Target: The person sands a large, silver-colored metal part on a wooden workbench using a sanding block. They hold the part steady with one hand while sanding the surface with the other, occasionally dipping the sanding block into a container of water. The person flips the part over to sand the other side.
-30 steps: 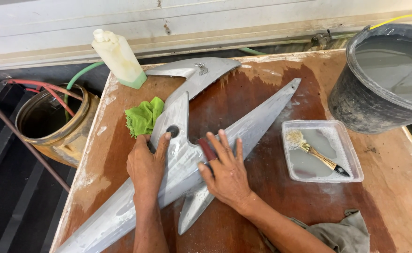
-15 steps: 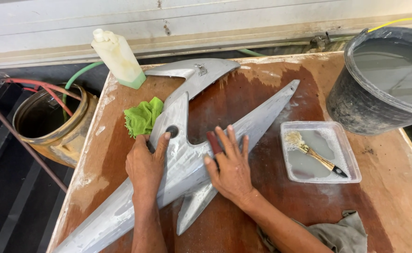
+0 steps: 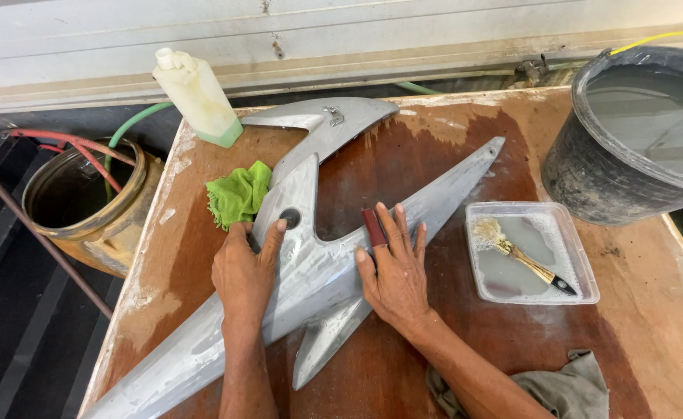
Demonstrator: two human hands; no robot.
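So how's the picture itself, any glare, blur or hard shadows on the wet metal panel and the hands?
Head view: sharp throughout, even daylight; soft sheen on the wet metal panel, no blown glare; only faint shadows under the left hand and right hand.

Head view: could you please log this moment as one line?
left hand: flat on long silver-grey pointed panel | right hand: pressing dark red sanding strip on panel | wet brown wooden table

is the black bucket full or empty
Nearly full: the black bucket at the table's right corner holds murky grey water that reaches close to its rim.
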